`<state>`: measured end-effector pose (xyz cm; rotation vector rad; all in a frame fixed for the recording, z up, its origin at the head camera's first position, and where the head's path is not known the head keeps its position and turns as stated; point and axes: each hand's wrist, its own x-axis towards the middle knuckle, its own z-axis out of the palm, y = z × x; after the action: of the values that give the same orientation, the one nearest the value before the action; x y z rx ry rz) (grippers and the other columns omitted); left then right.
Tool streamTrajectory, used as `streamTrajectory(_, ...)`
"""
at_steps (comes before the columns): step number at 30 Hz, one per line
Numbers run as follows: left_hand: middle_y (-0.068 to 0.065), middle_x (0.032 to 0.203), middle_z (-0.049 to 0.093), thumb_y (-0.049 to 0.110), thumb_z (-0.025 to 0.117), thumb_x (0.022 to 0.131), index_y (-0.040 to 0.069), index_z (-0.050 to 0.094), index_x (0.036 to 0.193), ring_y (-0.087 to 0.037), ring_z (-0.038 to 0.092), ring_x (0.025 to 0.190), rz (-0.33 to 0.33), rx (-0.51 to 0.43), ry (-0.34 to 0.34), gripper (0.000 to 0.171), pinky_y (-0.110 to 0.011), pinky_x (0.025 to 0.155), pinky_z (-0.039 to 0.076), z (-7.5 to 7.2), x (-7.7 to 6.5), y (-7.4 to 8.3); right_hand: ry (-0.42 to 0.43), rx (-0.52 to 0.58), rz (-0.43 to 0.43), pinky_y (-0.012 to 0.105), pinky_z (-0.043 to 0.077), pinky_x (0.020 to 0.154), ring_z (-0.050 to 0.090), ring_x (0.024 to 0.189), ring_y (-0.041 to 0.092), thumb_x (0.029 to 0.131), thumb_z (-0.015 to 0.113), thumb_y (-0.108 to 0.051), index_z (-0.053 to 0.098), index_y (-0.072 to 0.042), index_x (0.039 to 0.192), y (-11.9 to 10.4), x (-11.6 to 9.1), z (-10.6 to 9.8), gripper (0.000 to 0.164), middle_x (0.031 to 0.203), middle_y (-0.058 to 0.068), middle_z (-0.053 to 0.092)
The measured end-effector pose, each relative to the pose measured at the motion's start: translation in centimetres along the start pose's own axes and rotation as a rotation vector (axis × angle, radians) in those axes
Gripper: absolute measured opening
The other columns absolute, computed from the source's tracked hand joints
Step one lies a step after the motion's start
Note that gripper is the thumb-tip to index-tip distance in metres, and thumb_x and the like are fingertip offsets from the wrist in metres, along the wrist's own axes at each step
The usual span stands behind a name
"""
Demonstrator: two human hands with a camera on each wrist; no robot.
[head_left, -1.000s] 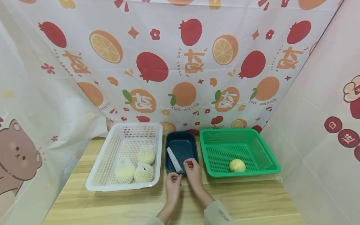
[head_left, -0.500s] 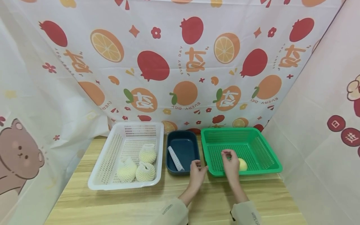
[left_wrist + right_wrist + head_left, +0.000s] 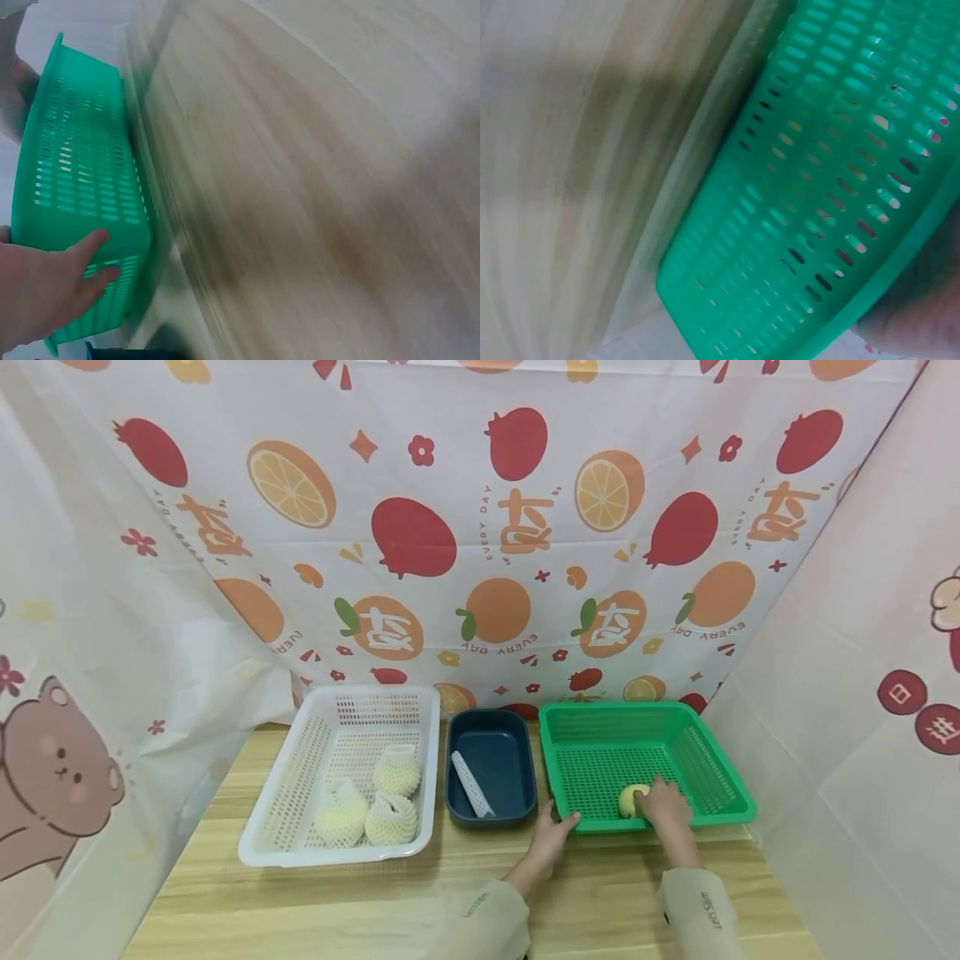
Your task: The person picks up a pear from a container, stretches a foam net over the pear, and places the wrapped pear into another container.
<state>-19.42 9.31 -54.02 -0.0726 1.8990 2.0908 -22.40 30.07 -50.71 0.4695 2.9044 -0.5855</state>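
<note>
A round, pale yellow fruit (image 3: 632,800) lies in the green basket (image 3: 622,825), near its front wall. My right hand (image 3: 666,810) reaches over the front rim and grips this fruit from the right, partly covering it. At the basket's front left corner my left hand (image 3: 549,841) holds the rim; in the left wrist view its fingers (image 3: 94,244) lie against the outer wall. A white foam net sleeve (image 3: 471,785) lies flat and slanted in the dark blue tray (image 3: 516,752). In the right wrist view the basket wall hides the fruit.
To the left stands a white basket (image 3: 264,814) with three fruits in foam nets (image 3: 392,818). The blue tray sits between the two baskets on the wooden table (image 3: 360,902). A fruit-patterned curtain (image 3: 480,552) hangs close behind them.
Both hands have moved right from the blue tray. The left hand has taken hold of the green basket's corner, and the right hand has closed on the yellow fruit.
</note>
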Motion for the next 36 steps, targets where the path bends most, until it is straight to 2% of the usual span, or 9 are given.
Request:
streamTrajectory(5, -0.029, 0.137, 0.031, 0.015, 0.056, 0.092, -0.012, 0.023, 0.137, -0.041, 0.032, 0.124, 0.024, -0.119, -0.039, 0.062, -0.049, 0.098, 0.033, 0.3, 0.3, -0.2, -0.039, 0.014, -0.086, 0.056, 0.044, 0.073, 0.046, 0.102, 0.049, 0.093, 0.052, -0.027, 0.048, 0.005, 0.126, 0.1, 0.5, 0.1, 0.046, 0.121, 0.034, 0.043)
streamTrajectory(9, -0.028, 0.135, 0.035, 0.011, 0.054, 0.093, -0.013, 0.022, 0.138, -0.038, 0.038, 0.121, 0.03, -0.191, -0.068, 0.06, -0.047, 0.096, 0.036, 0.3, 0.4, -0.3, -0.081, 0.027, -0.115, 0.056, 0.043, 0.076, 0.045, 0.104, 0.049, 0.091, 0.054, -0.027, 0.045, 0.008, 0.127, 0.2, 0.9, 0.1, 0.051, 0.12, 0.035, 0.044)
streamTrajectory(15, -0.029, 0.136, 0.032, 0.011, 0.052, 0.094, -0.012, 0.018, 0.139, -0.039, 0.036, 0.122, 0.018, -0.211, -0.085, 0.061, -0.05, 0.097, 0.034, 0.2, 0.4, -0.2, -0.136, 0.032, -0.116, 0.054, 0.044, 0.075, 0.05, 0.095, 0.045, 0.087, 0.06, -0.03, 0.038, 0.01, 0.131, 0.2, 1.5, 0.5, 0.063, 0.113, 0.033, 0.047)
streamTrajectory(20, -0.03, 0.135, 0.033, 0.009, 0.051, 0.094, -0.013, 0.017, 0.138, -0.038, 0.037, 0.122, 0.02, -0.224, -0.099, 0.059, -0.047, 0.097, 0.035, 0.2, 0.3, -0.1, -0.133, 0.029, -0.145, 0.05, 0.045, 0.068, 0.051, 0.087, 0.039, 0.086, 0.06, -0.031, 0.041, 0.007, 0.13, 0.6, 2.0, 0.9, 0.061, 0.108, 0.029, 0.048)
streamTrajectory(24, -0.031, 0.137, 0.029, 0.009, 0.052, 0.094, -0.014, 0.014, 0.139, -0.039, 0.036, 0.122, 0.011, -0.232, -0.1, 0.063, -0.045, 0.098, 0.035, 0.2, 0.5, 0.0, -0.117, 0.045, -0.174, 0.054, 0.043, 0.076, 0.049, 0.099, 0.045, 0.089, 0.056, -0.035, 0.045, 0.005, 0.129, 0.8, 2.2, 1.1, 0.058, 0.116, 0.031, 0.049)
streamTrajectory(27, -0.033, 0.139, 0.022, 0.01, 0.053, 0.094, -0.014, 0.01, 0.139, -0.041, 0.033, 0.124, -0.007, -0.212, -0.09, 0.067, -0.046, 0.098, 0.034, 0.1, 0.5, 0.1, -0.115, 0.053, -0.194, 0.06, 0.037, 0.085, 0.041, 0.111, 0.05, 0.092, 0.052, -0.038, 0.045, 0.005, 0.13, 0.8, 2.4, 1.1, 0.058, 0.125, 0.032, 0.045)
streamTrajectory(29, -0.033, 0.14, 0.02, 0.011, 0.053, 0.093, -0.014, 0.01, 0.139, -0.041, 0.032, 0.124, -0.015, -0.199, -0.083, 0.068, -0.046, 0.098, 0.034, 0.1, 0.5, 0.1, -0.124, 0.055, -0.215, 0.061, 0.034, 0.088, 0.037, 0.114, 0.051, 0.094, 0.048, -0.038, 0.044, 0.005, 0.131, 0.9, 2.6, 1.1, 0.056, 0.128, 0.032, 0.043)
streamTrajectory(36, -0.033, 0.137, 0.027, 0.01, 0.054, 0.093, -0.015, 0.009, 0.138, -0.04, 0.035, 0.123, 0.0, -0.202, -0.096, 0.069, -0.046, 0.098, 0.035, -0.1, 0.5, 0.0, -0.179, 0.158, -0.354, 0.062, 0.03, 0.092, 0.032, 0.119, 0.052, 0.099, 0.04, -0.023, 0.047, 0.006, 0.129, 1.5, 3.1, 0.7, 0.042, 0.13, 0.031, 0.041)
